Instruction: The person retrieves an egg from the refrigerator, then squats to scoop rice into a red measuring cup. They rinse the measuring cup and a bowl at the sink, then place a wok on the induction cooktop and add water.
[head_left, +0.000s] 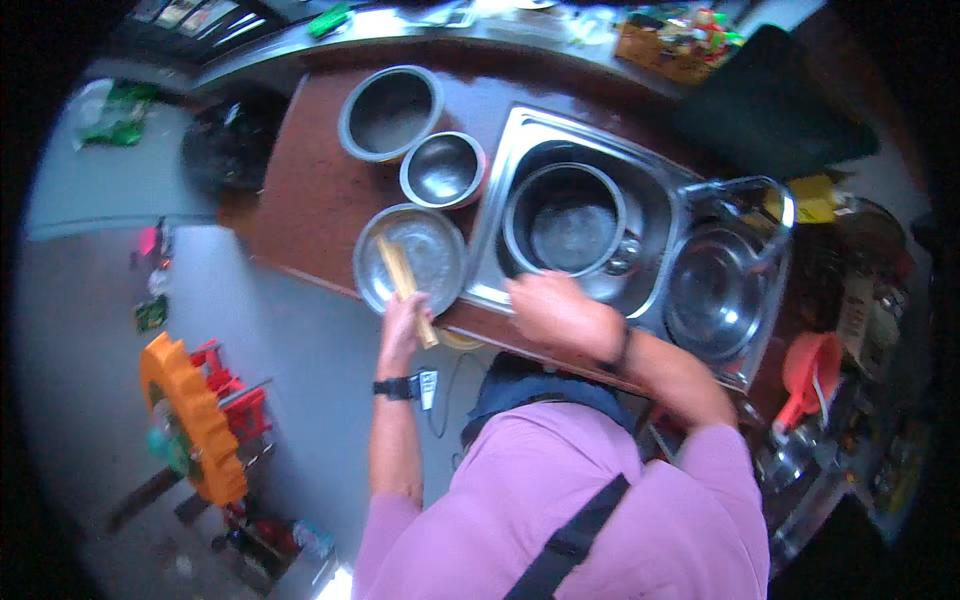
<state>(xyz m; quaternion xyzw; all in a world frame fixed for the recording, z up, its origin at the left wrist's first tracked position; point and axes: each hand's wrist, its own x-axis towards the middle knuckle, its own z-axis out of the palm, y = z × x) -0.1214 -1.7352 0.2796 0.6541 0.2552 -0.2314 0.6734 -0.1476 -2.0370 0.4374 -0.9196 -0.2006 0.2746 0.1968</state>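
My left hand (407, 319) is closed around a bundle of pale yellow sticks (400, 268), chopstick-like, held over a round metal bowl (450, 259) at the counter's front edge. My right hand (546, 304) is over the front rim of the sink (491, 251), beside the near edge of a metal pot (574, 232) standing in the left basin. Its fingers are blurred and partly hidden, so whether it holds anything is unclear. Behind the bowl stand a smaller metal pot (444, 171) and a larger one (391, 112).
A glass-like or metal bowl (716, 300) sits in the right basin under a curved faucet (786, 206). A red plastic strainer or scoop (810, 367) lies at right. An orange toothed wheel (199, 420) stands on the floor at left. A cardboard box of mixed items (652, 49) is at the back.
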